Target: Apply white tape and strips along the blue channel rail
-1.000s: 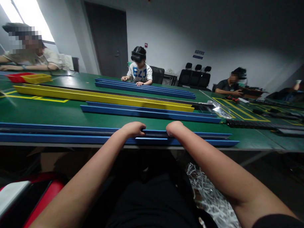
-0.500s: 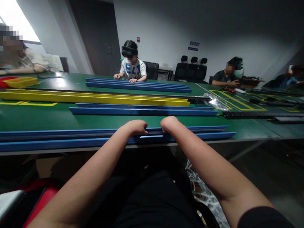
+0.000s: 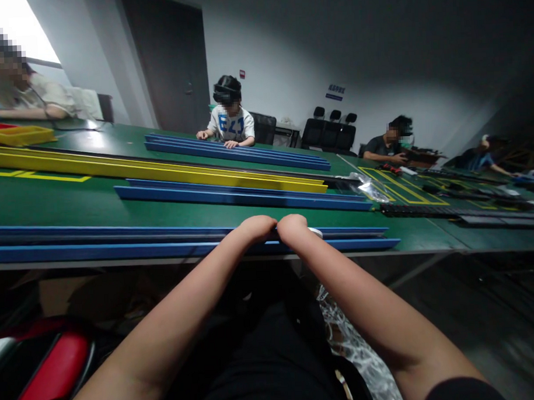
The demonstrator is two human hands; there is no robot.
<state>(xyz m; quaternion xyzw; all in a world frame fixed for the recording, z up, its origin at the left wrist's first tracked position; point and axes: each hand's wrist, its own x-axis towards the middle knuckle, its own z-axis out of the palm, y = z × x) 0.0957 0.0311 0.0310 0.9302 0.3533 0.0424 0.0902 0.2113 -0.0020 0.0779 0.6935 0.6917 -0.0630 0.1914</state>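
My left hand and my right hand meet over the near blue channel rail, which lies along the table's front edge. Both hands bend down into the rail, backs towards me, so most of their fingers are hidden. From beyond my right hand a white, round-edged thing sticks out, apparently held in it; its kind does not show. My left hand is curled against the right, and whatever it pinches is out of sight.
Ahead lie another blue rail, long yellow rails and a farther set of blue rails on the green table. Crumpled clear plastic is at right. Several people sit around the table. A yellow tray stands far left.
My left hand has moved right until it meets my right hand. More of the white thing shows beside my right hand. The view has shifted slightly.
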